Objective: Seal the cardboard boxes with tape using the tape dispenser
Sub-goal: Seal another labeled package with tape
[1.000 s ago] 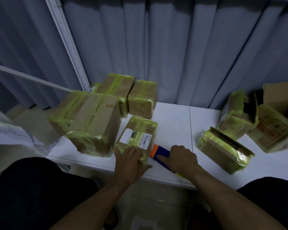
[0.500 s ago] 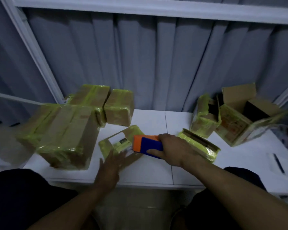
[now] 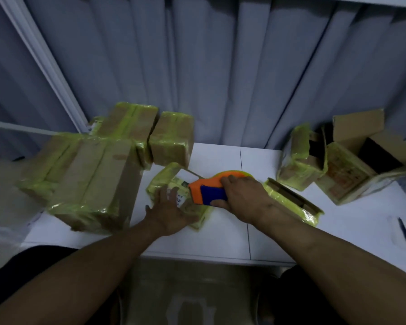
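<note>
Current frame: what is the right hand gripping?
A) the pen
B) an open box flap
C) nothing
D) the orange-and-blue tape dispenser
D: the right hand is curled round the orange-and-blue tape dispenser, holding it over the small labelled box, on which the left hand rests.

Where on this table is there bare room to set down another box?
Bare table lies at the back, between the small taped box and the open boxes; more front right, between the flat box and the pen. The left, with stacked boxes, is crowded.
</note>
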### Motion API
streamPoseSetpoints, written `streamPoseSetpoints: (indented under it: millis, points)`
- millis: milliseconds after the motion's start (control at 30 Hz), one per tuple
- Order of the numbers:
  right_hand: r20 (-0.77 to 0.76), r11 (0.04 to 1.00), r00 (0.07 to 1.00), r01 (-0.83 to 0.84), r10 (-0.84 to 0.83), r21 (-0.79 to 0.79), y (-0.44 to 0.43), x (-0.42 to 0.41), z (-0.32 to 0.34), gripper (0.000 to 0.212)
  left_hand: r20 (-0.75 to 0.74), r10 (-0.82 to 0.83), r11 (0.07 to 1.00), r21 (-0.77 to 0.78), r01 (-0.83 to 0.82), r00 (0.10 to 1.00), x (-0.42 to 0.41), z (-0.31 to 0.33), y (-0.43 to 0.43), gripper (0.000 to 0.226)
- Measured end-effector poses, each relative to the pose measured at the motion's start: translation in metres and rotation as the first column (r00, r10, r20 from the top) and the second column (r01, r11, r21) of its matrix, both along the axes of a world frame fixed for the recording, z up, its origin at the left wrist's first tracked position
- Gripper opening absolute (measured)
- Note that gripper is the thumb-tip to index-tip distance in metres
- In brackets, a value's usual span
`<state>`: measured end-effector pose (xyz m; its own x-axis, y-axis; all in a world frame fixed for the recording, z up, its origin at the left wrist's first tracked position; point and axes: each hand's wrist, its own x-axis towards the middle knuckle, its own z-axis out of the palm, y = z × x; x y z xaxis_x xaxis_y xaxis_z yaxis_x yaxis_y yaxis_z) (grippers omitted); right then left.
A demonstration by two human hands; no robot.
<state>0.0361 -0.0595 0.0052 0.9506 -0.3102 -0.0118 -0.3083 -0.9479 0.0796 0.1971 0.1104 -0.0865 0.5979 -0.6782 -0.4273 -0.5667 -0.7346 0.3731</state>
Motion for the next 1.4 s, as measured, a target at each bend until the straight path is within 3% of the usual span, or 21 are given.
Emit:
streamPoseSetpoints:
  millis: [100, 200, 300, 367, 433, 533, 633, 700, 800, 867, 933, 1033, 1133, 1233, 1400]
  points:
    - [0.037, 0.995, 0.995, 0.093, -0.094, 0.040, -0.011, 0.005, -0.001, 0.061, 0.052, -0.035, 0.999, 0.002, 0.035, 0.998, -0.020, -0.011, -0.013, 0.130]
    - [0.052, 0.983, 0.984, 0.167, -0.171, 0.073, -0.016, -0.001, -0.003, 0.059, 0.194, -0.089, 0.994, -0.046, 0.100, 0.977, -0.030, -0.024, -0.021, 0.112]
    - [0.020, 0.972, 0.976, 0.215, -0.218, 0.098, -0.010, -0.011, -0.004, 0.055, 0.143, -0.245, 0.963, -0.081, 0.258, 0.959, -0.011, -0.038, -0.016, 0.102]
    - [-0.002, 0.961, 0.975, 0.221, -0.224, 0.165, -0.001, -0.016, -0.005, 0.055, 0.196, -0.383, 0.909, -0.096, 0.406, 0.903, 0.006, -0.041, -0.003, 0.095]
    - [0.001, 0.948, 0.973, 0.225, -0.231, 0.226, 0.012, -0.020, -0.003, 0.056, 0.211, -0.401, 0.883, -0.168, 0.438, 0.891, 0.008, -0.031, 0.010, 0.084]
    - [0.013, 0.931, 0.972, 0.220, -0.233, 0.291, 0.033, -0.021, 0.003, 0.058, 0.052, -0.292, 0.928, -0.226, 0.296, 0.955, -0.008, -0.002, 0.029, 0.080]
    - [0.071, 0.927, 0.972, 0.188, -0.222, 0.324, 0.049, -0.026, 0.002, 0.057, -0.052, -0.195, 0.936, -0.309, 0.170, 0.979, -0.016, 0.018, 0.042, 0.059]
    - [0.089, 0.926, 0.974, 0.167, -0.208, 0.339, 0.055, -0.032, 0.000, 0.056, -0.115, -0.079, 0.957, -0.287, 0.043, 0.990, -0.019, 0.039, 0.047, 0.048]
    - [0.097, 0.902, 0.977, 0.134, -0.189, 0.411, 0.061, -0.043, -0.005, 0.053, -0.214, -0.043, 0.909, -0.415, -0.050, 0.976, -0.021, 0.055, 0.051, 0.037]
    - [0.132, 0.865, 0.967, 0.130, -0.219, 0.484, 0.063, -0.050, -0.012, 0.045, -0.274, -0.030, 0.870, -0.481, -0.110, 0.961, -0.023, 0.056, 0.055, 0.047]
    - [0.150, 0.849, 0.962, 0.120, -0.227, 0.514, 0.064, -0.055, -0.018, 0.040, -0.391, 0.051, 0.807, -0.526, -0.269, 0.919, -0.023, 0.057, 0.055, 0.051]
    - [0.133, 0.839, 0.970, 0.102, -0.202, 0.535, 0.059, -0.055, -0.023, 0.039, -0.640, 0.135, 0.664, -0.508, -0.548, 0.757, -0.022, 0.069, 0.048, 0.034]
    - [0.122, 0.863, 0.985, 0.047, -0.125, 0.504, 0.055, -0.046, -0.022, 0.041, -0.705, 0.133, 0.661, -0.460, -0.593, 0.696, -0.022, 0.073, 0.049, 0.015]
    - [0.106, 0.861, 0.990, 0.029, -0.096, 0.508, 0.053, -0.046, -0.022, 0.046, -0.666, 0.189, 0.645, -0.469, -0.603, 0.721, -0.024, 0.062, 0.053, 0.017]
    - [0.114, 0.838, 0.988, 0.027, -0.106, 0.545, 0.054, -0.056, -0.016, 0.040, -0.729, 0.232, 0.661, -0.367, -0.654, 0.644, -0.027, 0.050, 0.059, 0.022]
